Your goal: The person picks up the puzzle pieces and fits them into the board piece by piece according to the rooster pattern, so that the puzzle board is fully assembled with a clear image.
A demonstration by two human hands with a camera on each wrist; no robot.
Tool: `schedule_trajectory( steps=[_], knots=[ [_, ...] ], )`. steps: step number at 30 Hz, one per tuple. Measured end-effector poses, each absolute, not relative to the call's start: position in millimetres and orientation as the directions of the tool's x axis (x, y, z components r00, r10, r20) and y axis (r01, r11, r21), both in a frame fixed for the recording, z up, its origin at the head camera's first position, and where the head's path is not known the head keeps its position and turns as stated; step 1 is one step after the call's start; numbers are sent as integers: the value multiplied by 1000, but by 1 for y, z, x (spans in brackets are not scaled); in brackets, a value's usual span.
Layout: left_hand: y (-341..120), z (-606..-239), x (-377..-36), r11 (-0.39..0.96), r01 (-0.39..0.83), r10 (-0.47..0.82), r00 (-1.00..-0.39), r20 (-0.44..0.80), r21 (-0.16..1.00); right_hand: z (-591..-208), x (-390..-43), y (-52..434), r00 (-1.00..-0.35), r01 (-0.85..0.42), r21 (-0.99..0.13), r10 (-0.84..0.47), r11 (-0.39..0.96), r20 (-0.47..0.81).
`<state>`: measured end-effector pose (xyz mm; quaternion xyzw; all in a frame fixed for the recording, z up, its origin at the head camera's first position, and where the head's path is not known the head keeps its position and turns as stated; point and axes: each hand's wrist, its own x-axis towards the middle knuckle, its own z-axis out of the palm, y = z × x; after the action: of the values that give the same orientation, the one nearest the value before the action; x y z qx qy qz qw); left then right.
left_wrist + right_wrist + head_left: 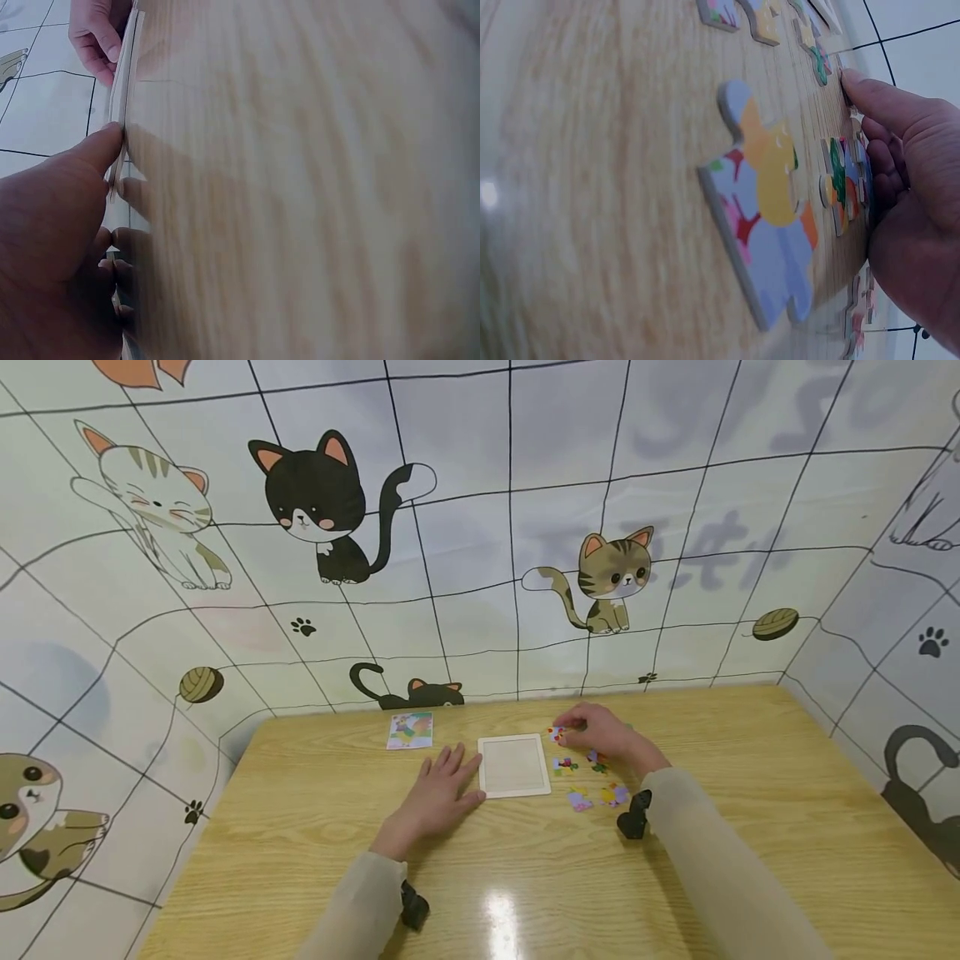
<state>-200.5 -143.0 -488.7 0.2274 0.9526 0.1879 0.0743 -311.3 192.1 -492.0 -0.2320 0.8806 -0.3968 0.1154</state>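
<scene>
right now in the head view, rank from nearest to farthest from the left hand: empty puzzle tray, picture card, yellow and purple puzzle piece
1. Empty pale wooden puzzle tray, touching the left hand on its right.
2. Colourful picture card, beyond the hand, by the wall.
3. Yellow and purple puzzle piece, past the tray, near the right sleeve.

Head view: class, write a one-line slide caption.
Left hand steadies an empty puzzle tray while right hand touches loose puzzle pieces.

Cat-patterned walls around a wooden table

The light wood table point(750, 827) shows a bright glare spot near its front edge. A small picture card point(409, 731) lies near the back edge, left of centre. The walls point(480, 527) behind and beside carry a black grid with cartoon cats, paw prints and yarn balls.
</scene>
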Motion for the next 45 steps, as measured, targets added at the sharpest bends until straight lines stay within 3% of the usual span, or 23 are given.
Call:
schedule_trajectory(
  steps=[20,29,45],
  knots=[
    [-140,-484,-201,825,397,466,-880,-87,402,-492,-312,191,-906,-242,-810,-423,533,-8],
    [-140,-483,-200,832,382,461,-880,-118,402,-484,-311,188,-918,-169,-835,-392,523,-60],
    [-141,-479,-199,830,382,465,-876,-126,405,-468,-302,146,-941,-96,-887,-332,452,-67]
  ],
)
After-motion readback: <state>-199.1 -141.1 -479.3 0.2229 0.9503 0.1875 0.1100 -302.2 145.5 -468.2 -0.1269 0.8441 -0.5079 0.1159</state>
